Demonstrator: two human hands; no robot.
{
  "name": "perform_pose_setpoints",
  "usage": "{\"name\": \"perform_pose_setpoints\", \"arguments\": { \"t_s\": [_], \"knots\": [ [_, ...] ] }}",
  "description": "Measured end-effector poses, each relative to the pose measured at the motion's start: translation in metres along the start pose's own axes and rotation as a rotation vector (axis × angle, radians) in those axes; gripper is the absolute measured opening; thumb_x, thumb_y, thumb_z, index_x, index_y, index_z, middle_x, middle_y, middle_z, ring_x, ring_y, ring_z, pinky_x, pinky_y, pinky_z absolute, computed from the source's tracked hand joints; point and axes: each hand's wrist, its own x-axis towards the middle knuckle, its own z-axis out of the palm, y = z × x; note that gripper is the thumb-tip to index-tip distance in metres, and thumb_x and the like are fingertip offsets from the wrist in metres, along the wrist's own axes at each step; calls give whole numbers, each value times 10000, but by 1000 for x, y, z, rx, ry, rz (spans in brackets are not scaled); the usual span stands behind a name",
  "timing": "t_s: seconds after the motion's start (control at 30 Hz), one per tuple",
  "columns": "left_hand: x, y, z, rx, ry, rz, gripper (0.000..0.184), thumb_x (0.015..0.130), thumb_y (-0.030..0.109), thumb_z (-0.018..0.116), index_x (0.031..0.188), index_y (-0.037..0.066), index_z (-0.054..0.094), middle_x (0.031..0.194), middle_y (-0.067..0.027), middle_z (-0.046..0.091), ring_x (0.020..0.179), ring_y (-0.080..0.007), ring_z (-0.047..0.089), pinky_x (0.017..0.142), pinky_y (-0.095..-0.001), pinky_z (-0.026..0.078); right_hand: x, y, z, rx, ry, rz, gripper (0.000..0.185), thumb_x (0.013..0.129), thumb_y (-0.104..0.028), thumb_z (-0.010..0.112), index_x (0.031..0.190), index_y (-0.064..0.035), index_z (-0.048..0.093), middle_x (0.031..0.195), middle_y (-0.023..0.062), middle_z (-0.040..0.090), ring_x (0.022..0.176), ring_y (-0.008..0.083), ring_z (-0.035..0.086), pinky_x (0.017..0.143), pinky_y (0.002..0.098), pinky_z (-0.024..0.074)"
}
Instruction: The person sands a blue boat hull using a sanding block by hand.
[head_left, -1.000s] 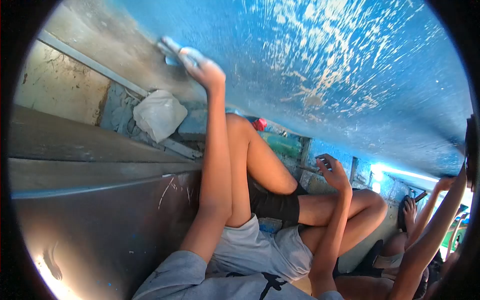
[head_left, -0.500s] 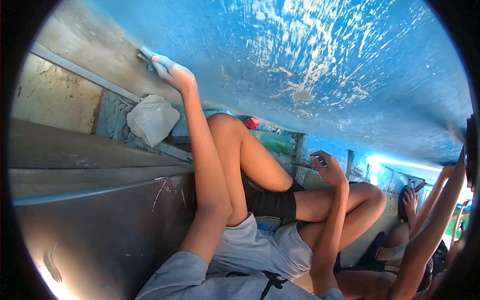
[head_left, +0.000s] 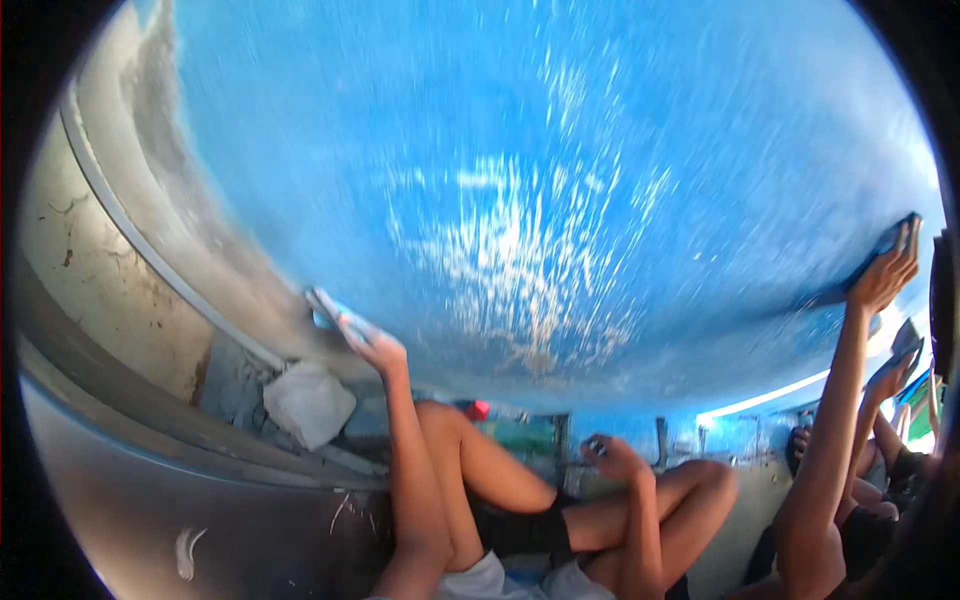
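At the left, my left hand (head_left: 372,345) is closed on a thin flat pad (head_left: 322,305), pressed against the big blue surface (head_left: 400,120) near its grey-brown lower edge. The fingers look dusted pale blue. My right hand (head_left: 618,460) hangs over my bent leg, away from the surface, its fingers loosely bent with nothing visible in them. Scratched pale patches (head_left: 510,270) mark the blue paint between the two hands.
A whitish plastic bag (head_left: 309,404) lies below my left hand, beside a metal rail (head_left: 150,250). A brown panel (head_left: 250,530) stands at lower left. At right, a co-worker's hand (head_left: 885,275) holds a dark pad on the surface; another hand (head_left: 893,375) holds a pad lower down.
The view has tilted upward, showing more of the blue surface and putting both hands lower in the picture. My left hand still holds the pad; a co-worker's hand has come into view.
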Motion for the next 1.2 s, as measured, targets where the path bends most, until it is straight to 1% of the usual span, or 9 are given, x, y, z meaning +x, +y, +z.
{"name": "perform_pose_setpoints", "arguments": {
  "t_s": [0.13, 0.2, 0.37, 0.43, 0.5, 0.67, 0.73, 0.9, 1.2],
  "knots": [
    [-100, -254, -22, -50, 150, -814, 473, 1021, 197, 341, 1388, -98, 383, 1433, -210, 428, 1291, -329, 440, 1105, -400, 320, 4, -12, -8, 118, 24, 78, 484, 942, -9, 392, 1411, -125, 365, 1473, 87, 405, 1351, 258, 397, 1102, 402, 346],
    [-62, -155, -35, -504, 477, -1403, 524, 1043, 273, 329, 1413, -98, 349, 1456, -201, 417, 1300, -328, 438, 1111, -362, 313, 10, -11, -14, 155, -11, 104, 476, 955, -21, 354, 1421, -113, 351, 1489, 93, 390, 1365, 262, 378, 1129, 389, 324],
    [-24, -44, -25, -55, 108, -606, 514, 1048, 275, 301, 1409, -83, 377, 1500, -237, 335, 1349, -344, 390, 1125, -408, 275, -47, -37, -32, 172, -280, 23, 408, 1020, -152, 307, 1413, -84, 391, 1465, 102, 405, 1329, 214, 388, 1115, 355, 325],
    [-2, 15, -19, -78, -26, -59, 508, 1055, 253, 246, 1429, -76, 347, 1518, -246, 293, 1394, -366, 315, 1151, -407, 223, -208, -179, -174, 1271, -1520, 92, 396, 1015, -234, 374, 1358, -55, 463, 1381, 119, 488, 1218, 218, 489, 1034, 352, 404],
    [1, 31, -18, 7, -47, -42, 506, 1056, 249, 240, 1436, -71, 337, 1513, -251, 298, 1402, -376, 295, 1151, -402, 220, -288, -236, -274, 1252, -2343, 100, 420, 1011, -315, 441, 1302, -27, 534, 1297, 137, 570, 1107, 222, 589, 953, 349, 484],
    [-33, -67, -16, -3, 221, -413, 519, 1060, 272, 225, 1466, -46, 289, 1504, -257, 312, 1412, -383, 274, 1156, -397, 207, -292, -277, -281, 1439, -2195, 187, 391, 971, -287, 498, 1263, -33, 555, 1228, 137, 594, 1049, 218, 598, 908, 355, 493],
    [-25, -85, -29, 52, 105, -1335, 525, 1063, 281, 212, 1482, -31, 260, 1519, -252, 283, 1429, -377, 236, 1161, -393, 186, -290, -277, -274, 1447, -2179, 193, 380, 955, -275, 521, 1247, -36, 563, 1200, 136, 604, 1026, 217, 602, 890, 357, 497],
    [11, 22, -15, -42, -22, -160, 566, 1055, 333, 267, 1466, -56, 268, 1504, -271, 298, 1394, -372, 305, 1138, -394, 246, -301, -266, -268, 1436, -2160, 203, 357, 915, -247, 578, 1207, -42, 583, 1131, 136, 629, 968, 214, 611, 844, 362, 506],
    [-22, -96, -33, -188, 99, -794, 558, 1060, 298, 255, 1476, -72, 218, 1547, -239, 217, 1448, -339, 190, 1174, -388, 154, -312, -245, -269, 1435, -2149, 232, 331, 844, -195, 680, 1136, -53, 620, 1007, 135, 673, 864, 208, 628, 763, 372, 523]
  ]
}}
